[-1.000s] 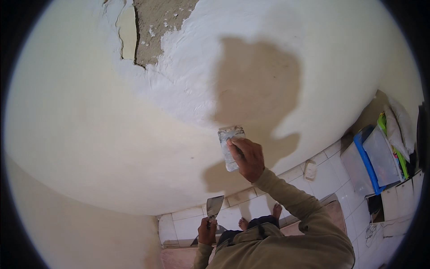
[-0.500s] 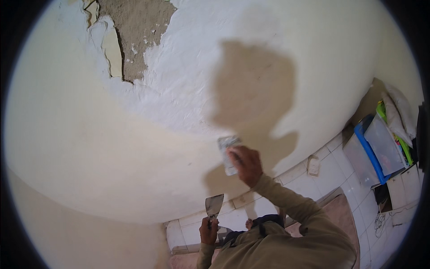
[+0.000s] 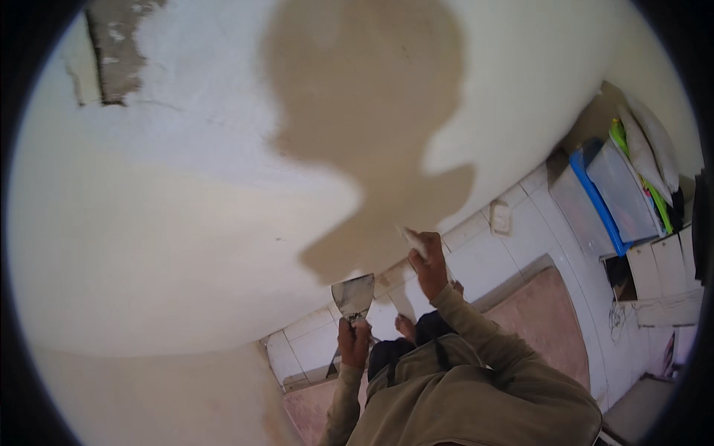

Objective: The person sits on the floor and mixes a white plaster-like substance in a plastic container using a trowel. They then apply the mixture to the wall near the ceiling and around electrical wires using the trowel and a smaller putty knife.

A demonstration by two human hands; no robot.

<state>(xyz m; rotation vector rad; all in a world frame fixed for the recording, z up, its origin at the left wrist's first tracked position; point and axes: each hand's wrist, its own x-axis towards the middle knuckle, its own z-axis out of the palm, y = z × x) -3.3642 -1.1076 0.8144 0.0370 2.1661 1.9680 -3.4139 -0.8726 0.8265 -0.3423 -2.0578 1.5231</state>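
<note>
My left hand [image 3: 354,343] is closed round the handle of a putty knife [image 3: 352,296], its wide, stained blade pointing up in front of the wall. To the right, my right hand [image 3: 429,271] grips a small plastering trowel [image 3: 410,241], now seen nearly edge-on and apart from the wall; its handle is hidden in my fingers. The cream wall [image 3: 201,245] carries a smeared white patch of filler [image 3: 201,126]. At the upper left, rough grey-brown bare plaster [image 3: 120,56] shows beside a cracked, peeling edge [image 3: 83,67].
A large shadow falls on the wall. Below lies a white tiled floor [image 3: 483,256] with a pinkish mat [image 3: 543,320] and a small whitish tray-like block [image 3: 501,218] near the wall. Clear plastic bins [image 3: 625,197] with a blue rim stand at the right, pillows on top.
My right hand has drawn the trowel off the wall and turned it edge-on. My left hand has lifted the putty knife slightly. The view has shifted right and down.
</note>
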